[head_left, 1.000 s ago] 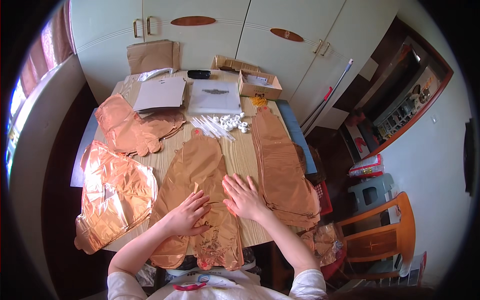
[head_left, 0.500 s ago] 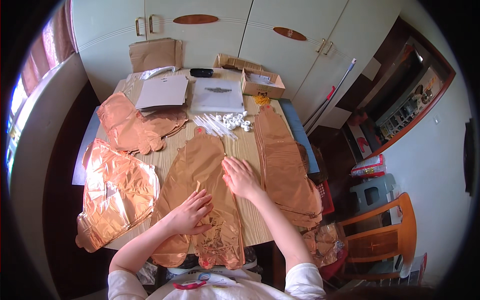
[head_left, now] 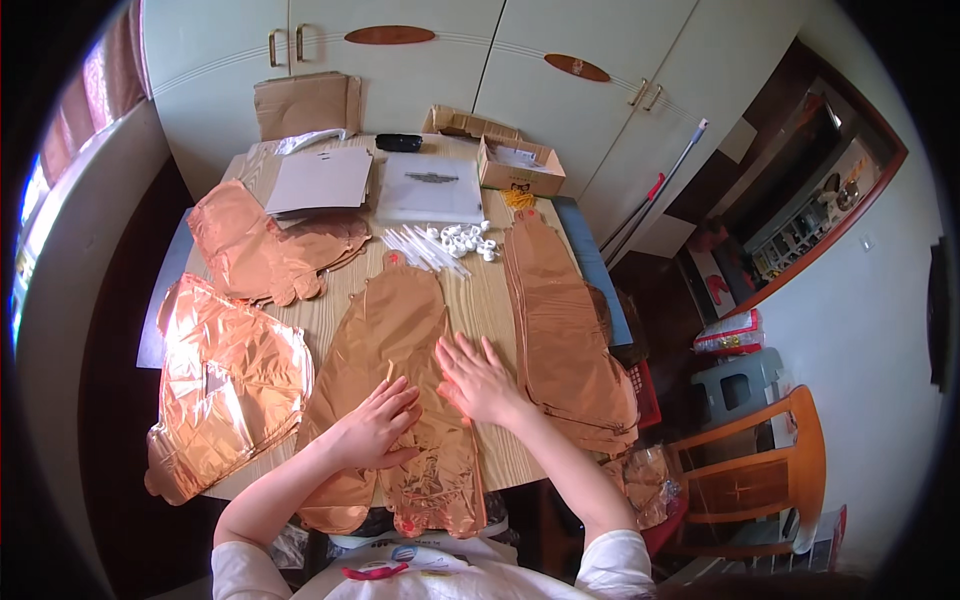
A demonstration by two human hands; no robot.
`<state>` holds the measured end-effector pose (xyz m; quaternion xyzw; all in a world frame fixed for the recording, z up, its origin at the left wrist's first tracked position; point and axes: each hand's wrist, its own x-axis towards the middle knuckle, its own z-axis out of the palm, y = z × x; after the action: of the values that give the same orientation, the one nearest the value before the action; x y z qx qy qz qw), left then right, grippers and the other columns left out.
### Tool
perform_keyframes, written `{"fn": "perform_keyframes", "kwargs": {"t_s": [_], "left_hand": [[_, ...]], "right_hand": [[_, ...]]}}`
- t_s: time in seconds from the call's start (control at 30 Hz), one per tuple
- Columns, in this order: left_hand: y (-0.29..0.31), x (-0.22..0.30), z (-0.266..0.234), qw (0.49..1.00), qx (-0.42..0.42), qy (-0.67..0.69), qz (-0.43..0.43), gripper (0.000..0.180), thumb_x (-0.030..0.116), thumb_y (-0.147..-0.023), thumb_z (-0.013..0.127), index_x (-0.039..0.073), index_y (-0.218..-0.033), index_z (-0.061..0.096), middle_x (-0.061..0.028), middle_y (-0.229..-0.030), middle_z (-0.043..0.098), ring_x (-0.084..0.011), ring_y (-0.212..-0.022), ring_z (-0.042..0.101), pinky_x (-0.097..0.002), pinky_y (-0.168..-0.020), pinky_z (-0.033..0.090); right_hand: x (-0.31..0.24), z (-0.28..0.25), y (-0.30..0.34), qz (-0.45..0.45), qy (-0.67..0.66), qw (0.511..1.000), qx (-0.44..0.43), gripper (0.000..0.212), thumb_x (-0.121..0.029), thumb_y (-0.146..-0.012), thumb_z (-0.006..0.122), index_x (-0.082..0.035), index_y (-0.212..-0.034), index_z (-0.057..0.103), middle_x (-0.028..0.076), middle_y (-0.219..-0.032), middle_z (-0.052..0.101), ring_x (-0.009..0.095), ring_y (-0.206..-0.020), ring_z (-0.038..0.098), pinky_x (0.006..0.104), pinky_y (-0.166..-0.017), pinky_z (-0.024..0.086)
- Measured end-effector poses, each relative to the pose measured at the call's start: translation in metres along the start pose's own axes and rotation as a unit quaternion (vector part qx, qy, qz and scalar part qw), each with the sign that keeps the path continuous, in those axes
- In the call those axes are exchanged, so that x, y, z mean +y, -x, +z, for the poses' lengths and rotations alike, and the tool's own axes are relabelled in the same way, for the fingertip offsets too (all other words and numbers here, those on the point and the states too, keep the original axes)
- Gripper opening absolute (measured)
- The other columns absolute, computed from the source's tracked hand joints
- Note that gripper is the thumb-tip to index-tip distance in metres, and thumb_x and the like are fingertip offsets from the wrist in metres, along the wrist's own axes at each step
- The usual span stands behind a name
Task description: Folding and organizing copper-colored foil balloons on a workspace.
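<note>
A flat, copper-coloured foil balloon (head_left: 395, 310) lies in front of me on the table, narrow at the far end and split into two lobes at the near end. My left hand (head_left: 378, 428) rests on its middle with the fingers stretched out. At the balloon's right edge my right hand (head_left: 474, 380) lies flat, its fingers spread partly over the foil. Neither hand grips anything. Beside my right arm is a stack of similar flat foil balloons (head_left: 562, 330). A shiny crinkled foil balloon (head_left: 235, 385) lies on the left, with another foil stack (head_left: 250, 245) beyond it.
White plastic sticks (head_left: 415, 248) and small white cups (head_left: 468, 240) lie beyond the balloon on the wooden table (head_left: 340, 290). Farther back are grey sheets (head_left: 320, 180), a clear plastic packet (head_left: 430, 195) and a cardboard box (head_left: 520, 168). A wooden chair (head_left: 750, 485) stands at the right.
My right hand has slid a little toward me along the balloon's right edge, its fingers spreading wider. My left hand stays in nearly the same place.
</note>
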<state>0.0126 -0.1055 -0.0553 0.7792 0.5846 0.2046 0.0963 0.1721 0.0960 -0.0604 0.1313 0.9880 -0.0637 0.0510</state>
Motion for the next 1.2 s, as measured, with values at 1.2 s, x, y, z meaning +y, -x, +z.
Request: {"fn": "perform_keyframes", "kwargs": {"t_s": [1.2], "left_hand": [[-0.098,-0.027,0.004,0.977,0.010,-0.210,-0.019,0.049,0.038,-0.088,0.059,0.004,-0.124,0.061,-0.0069,-0.134,0.058,-0.0193,-0.109,0.058,-0.0353,-0.083,0.046]], "right_hand": [[-0.009,0.017,0.059,-0.070,0.006,0.994,0.080,0.074,-0.057,-0.097,0.039,-0.004,-0.149,0.032,0.014,-0.153,0.035,0.029,-0.145,0.025,0.0557,-0.118,0.012]]}}
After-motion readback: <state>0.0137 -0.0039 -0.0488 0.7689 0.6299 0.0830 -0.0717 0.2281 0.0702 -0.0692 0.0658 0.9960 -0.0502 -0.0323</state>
